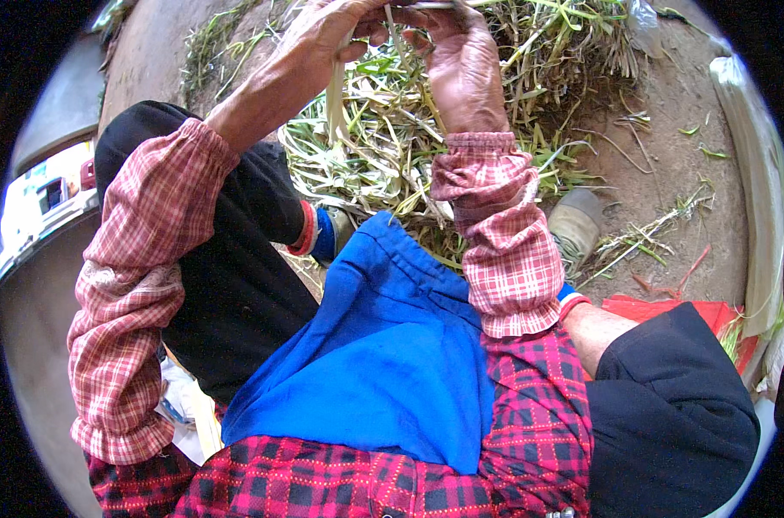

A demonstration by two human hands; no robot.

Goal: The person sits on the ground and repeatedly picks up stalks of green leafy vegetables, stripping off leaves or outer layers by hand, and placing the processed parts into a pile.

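Note:
Both hands are at the top edge, partly cut off by it, close together above a heap of green and dry plant trimmings (pixel 392 149). My left hand (pixel 330 29) pinches a pale, flat plant strip (pixel 335 97), whose lower end hangs over the heap. My right hand (pixel 463 58) has its fingers curled around pale stalks at the upper edge. Between the hands runs another thin pale strip (pixel 394 32). What the fingertips do beyond the edge is hidden. Checked sleeve covers reach to both wrists.
More cut stalks (pixel 560 58) lie at the far right of the heap. Along the right side stands a bundle of long pale strips (pixel 748 149). Red plastic sheeting (pixel 638 307) lies beside my right knee. A blue apron (pixel 392 362) hangs between my legs; one worn shoe (pixel 576 220) touches bare ground.

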